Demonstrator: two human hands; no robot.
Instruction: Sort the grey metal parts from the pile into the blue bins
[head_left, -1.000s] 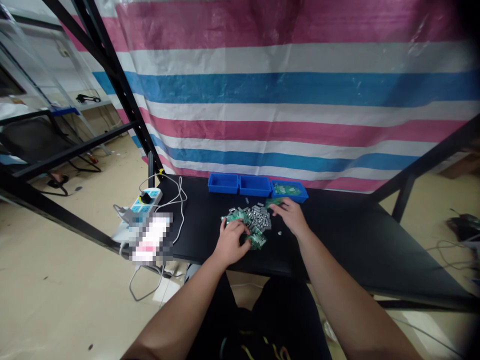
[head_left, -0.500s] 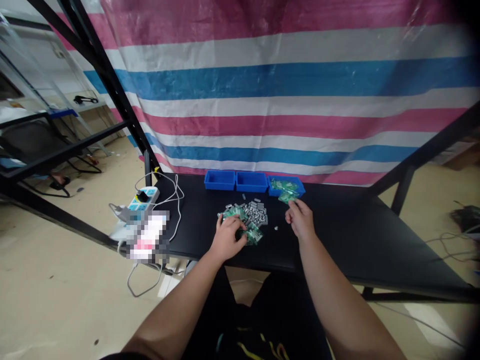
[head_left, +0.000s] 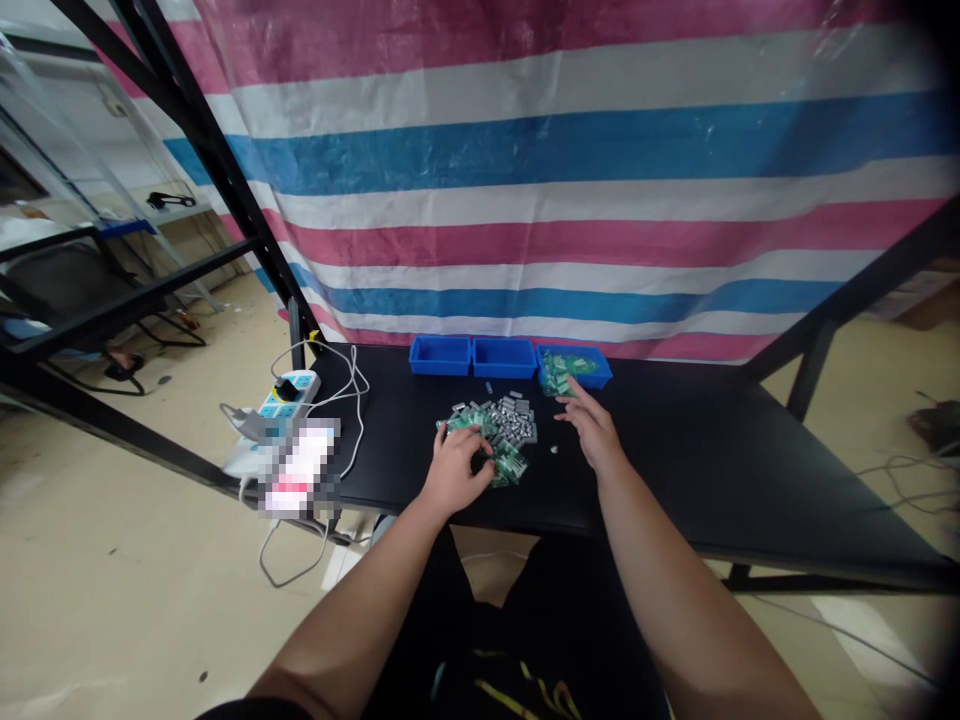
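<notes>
My left hand [head_left: 459, 468] rests at the near left side of a pile, its fingers curved and apart over green packets [head_left: 511, 464]. Small silvery metal parts [head_left: 516, 420] are heaped just beyond it. My right hand [head_left: 592, 430] is above the table with fingers spread and nothing held, close to the front of the right blue bin [head_left: 598, 376]. Green packets [head_left: 556, 373] lie in that bin, one hanging over its front edge. The middle blue bin [head_left: 504, 359] and left blue bin [head_left: 441, 356] hold nothing visible.
A white power strip [head_left: 289, 405] with plugs and white cables is at the left end of the black table [head_left: 675, 460], beside a pixelated object [head_left: 300, 468]. Black frame posts rise at both sides, and a striped sheet [head_left: 525, 240] hangs behind.
My right hand has let go of the green packet at the right bin and its fingers have spread. The packet now lies at the bin's front left. My left hand has barely moved.
</notes>
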